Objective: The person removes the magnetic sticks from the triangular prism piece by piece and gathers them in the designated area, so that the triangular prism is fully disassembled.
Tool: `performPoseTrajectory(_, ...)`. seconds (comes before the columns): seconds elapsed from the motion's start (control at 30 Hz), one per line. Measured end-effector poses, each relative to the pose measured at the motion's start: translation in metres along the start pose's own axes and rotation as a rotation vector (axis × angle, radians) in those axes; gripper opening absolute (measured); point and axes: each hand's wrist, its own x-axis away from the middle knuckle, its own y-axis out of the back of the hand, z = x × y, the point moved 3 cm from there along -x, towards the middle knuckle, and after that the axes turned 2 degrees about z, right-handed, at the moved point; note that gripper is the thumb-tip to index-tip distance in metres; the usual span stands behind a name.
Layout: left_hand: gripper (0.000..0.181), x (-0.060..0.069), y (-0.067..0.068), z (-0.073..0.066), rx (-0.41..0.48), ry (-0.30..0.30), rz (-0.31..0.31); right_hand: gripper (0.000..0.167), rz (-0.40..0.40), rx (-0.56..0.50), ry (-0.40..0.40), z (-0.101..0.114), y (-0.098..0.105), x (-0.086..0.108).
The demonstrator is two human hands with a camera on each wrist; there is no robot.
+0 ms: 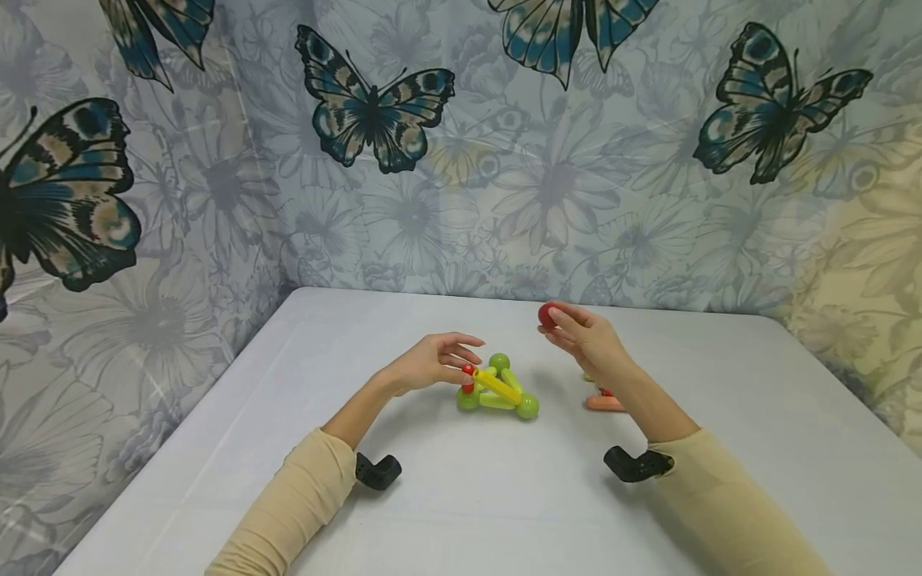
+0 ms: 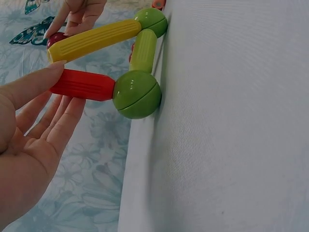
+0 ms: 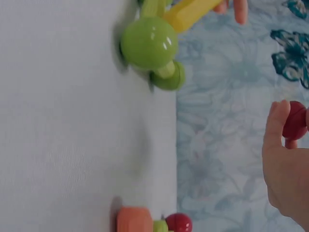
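Note:
A triangle of light green rods point(image 1: 497, 401) joined by green balls point(image 1: 527, 406) stands on the table. From its left ball point(image 2: 137, 94) rises a red rod point(image 2: 84, 85), which my left hand point(image 1: 432, 364) pinches near the top between thumb and fingers. A yellow rod point(image 1: 497, 386) slants up from the right ball towards the top of the red one; whether their ends touch, I cannot tell. Up and to the right of this frame, my right hand point(image 1: 592, 340) holds a red ball point(image 1: 546, 314) in its fingertips, above the table.
Behind my right forearm, partly hidden, lie loose pieces, among them an orange rod point(image 1: 603, 404) and another red ball point(image 3: 178, 222). The white table point(image 1: 490, 504) ends at a wall hung with butterfly-patterned cloth point(image 1: 576, 200). Black mounts point(image 1: 378, 472) sit on both wrists.

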Motion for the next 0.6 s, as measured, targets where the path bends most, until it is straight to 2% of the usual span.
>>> performPoseTrajectory(0.1, 0.055, 0.0, 0.0, 0.0, 0.0, 0.005, -0.002, 0.058, -0.027, -0.084, -0.061, 0.003, 0.012, 0.0)
performPoseTrajectory(0.23, 0.055, 0.0, 0.0, 0.0, 0.005, 0.009, -0.004, 0.067, -0.043, -0.17, -0.118, 0.005, 0.027, 0.0)
performPoseTrajectory(0.3, 0.055, 0.001, 0.0, 0.0, 0.007, 0.009, -0.002, 0.067, -0.046, -0.204, -0.121, 0.006, 0.033, 0.0)
performPoseTrajectory(0.47, 0.054, 0.0, 0.0, 0.0, 0.008, 0.009, 0.0, 0.053, -0.065, -0.243, -0.105, 0.005, 0.05, -0.002)
performPoseTrajectory(0.53, 0.055, 0.0, 0.0, 0.0, 0.009, 0.008, 0.002, 0.058, -0.079, -0.258, -0.116, 0.005, 0.058, -0.002)
performPoseTrajectory(0.6, 0.055, 0.001, 0.0, -0.001, 0.011, 0.009, 0.004, 0.07, -0.101, -0.307, -0.147, 0.004, 0.065, -0.002)
